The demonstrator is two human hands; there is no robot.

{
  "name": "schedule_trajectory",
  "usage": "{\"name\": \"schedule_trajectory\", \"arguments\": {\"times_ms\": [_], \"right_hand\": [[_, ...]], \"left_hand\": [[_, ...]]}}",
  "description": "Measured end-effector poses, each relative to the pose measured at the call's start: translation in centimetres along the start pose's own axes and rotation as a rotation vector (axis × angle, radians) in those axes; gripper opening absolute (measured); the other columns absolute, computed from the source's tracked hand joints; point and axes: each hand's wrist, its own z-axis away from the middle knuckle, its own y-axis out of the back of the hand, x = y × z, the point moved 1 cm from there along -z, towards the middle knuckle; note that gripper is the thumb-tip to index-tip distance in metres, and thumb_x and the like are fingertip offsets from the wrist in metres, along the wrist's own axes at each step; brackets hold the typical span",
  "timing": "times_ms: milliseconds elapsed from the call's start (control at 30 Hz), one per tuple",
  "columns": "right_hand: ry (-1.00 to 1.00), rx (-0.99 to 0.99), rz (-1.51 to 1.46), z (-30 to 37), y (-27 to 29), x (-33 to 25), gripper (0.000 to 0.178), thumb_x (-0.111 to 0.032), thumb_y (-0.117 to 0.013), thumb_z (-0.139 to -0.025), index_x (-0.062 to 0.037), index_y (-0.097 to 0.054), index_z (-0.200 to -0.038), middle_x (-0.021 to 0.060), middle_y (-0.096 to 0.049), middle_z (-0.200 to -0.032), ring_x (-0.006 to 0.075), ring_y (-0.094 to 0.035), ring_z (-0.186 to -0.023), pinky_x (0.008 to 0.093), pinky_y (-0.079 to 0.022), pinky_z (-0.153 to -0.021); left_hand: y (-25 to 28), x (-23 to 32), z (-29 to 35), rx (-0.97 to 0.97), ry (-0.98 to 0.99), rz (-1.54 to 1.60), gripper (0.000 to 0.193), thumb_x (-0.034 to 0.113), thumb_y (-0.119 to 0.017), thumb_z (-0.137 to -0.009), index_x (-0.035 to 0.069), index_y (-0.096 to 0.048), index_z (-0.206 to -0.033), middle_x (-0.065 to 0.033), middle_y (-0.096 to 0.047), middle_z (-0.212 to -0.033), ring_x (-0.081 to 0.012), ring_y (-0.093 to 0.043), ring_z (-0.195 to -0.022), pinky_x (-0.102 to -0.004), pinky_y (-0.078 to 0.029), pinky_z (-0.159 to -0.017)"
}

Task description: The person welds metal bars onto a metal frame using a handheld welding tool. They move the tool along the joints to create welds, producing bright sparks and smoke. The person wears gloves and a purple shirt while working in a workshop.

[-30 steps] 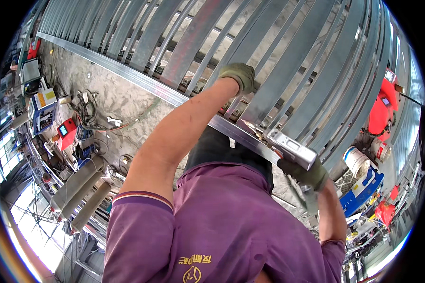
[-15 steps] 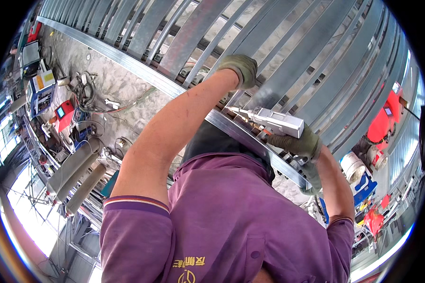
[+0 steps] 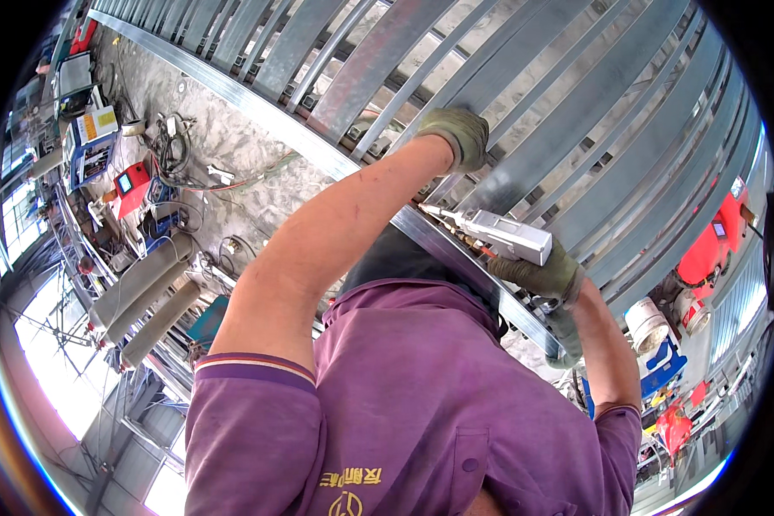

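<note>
Just past the wrapped fingers of the right hand (image 3: pixel 537 273) in the head view, I see the boxy welding gun (image 3: pixel 509 236) they grasp, probably rigid, fairly heavy and best gripped near its rear, while the left hand (image 3: pixel 461 138) curls over metal slats (image 3: pixel 494 64), its hold unclear.

We see a metalworking workshop, shown by long flat grey metal slats (image 3: pixel 578 127), a red boxy machine (image 3: pixel 136 199) with a small screen (image 3: pixel 125 183), and coiled dark cables (image 3: pixel 172 148) on a stained grey floor (image 3: pixel 236 133).
</note>
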Motion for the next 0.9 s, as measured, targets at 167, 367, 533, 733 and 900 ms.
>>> {"name": "schedule_trajectory", "arguments": {"times_ms": [167,367,533,733,900], "right_hand": [[-0.04,-0.021,0.055,0.1,-0.1,0.2,0.06,-0.025,-0.095,-0.093,-0.0049,-0.071,-0.145,0.0094,-0.082,-0.127,0.0171,-0.075,-0.113,0.0349,-0.059,-0.101],[-0.046,-0.008,0.044,0.2,-0.2,0.1,0.057,-0.023,-0.094,-0.093,-0.0052,-0.072,-0.143,0.0095,-0.083,-0.126,0.0163,-0.076,-0.112,0.0347,-0.06,-0.1],[-0.07,-0.017,0.055,0.2,-0.3,0.4,0.056,-0.022,-0.094,-0.092,-0.0051,-0.073,-0.142,0.0098,-0.083,-0.126,0.0161,-0.076,-0.112,0.0347,-0.06,-0.1],[-0.035,-0.025,0.138,0.3,-0.3,0.0,0.055,-0.026,-0.092,-0.094,-0.0042,-0.073,-0.141,0.012,-0.083,-0.126,0.0182,-0.076,-0.112,0.035,-0.06,-0.099],[-0.034,-0.04,0.184,0.3,-0.3,-0.3,0.056,-0.031,-0.091,-0.093,-0.0062,-0.074,-0.141,0.0127,-0.083,-0.124,0.0207,-0.079,-0.11,0.0363,-0.061,-0.098]], "left_hand": [[-0.4,-0.2,0.0,0.08,-0.031,0.02,0.035,0.025,-0.068,-0.097,0.01,-0.085,-0.124,-0.0187,-0.081,-0.129,-0.0358,-0.079,-0.121,-0.0491,-0.062,-0.1],[0.3,0.0,0.1,0.032,-0.053,-0.012,0.034,0.025,-0.068,-0.096,0.01,-0.085,-0.122,-0.0197,-0.082,-0.127,-0.0362,-0.079,-0.12,-0.0488,-0.062,-0.1],[0.5,0.0,0.0,0.007,-0.069,-0.054,0.043,0.039,-0.07,-0.099,0.006,-0.084,-0.122,-0.0209,-0.082,-0.123,-0.0377,-0.078,-0.118,-0.0483,-0.06,-0.102],[0.5,0.2,0.3,0.017,-0.054,-0.004,0.044,0.039,-0.069,-0.099,0.005,-0.084,-0.124,-0.021,-0.081,-0.126,-0.0376,-0.078,-0.121,-0.0476,-0.059,-0.105],[0.6,0.3,0.3,0.01,-0.039,-0.002,0.042,0.034,-0.069,-0.099,0.007,-0.083,-0.127,-0.0204,-0.08,-0.131,-0.0367,-0.077,-0.123,-0.048,-0.06,-0.105]]}}
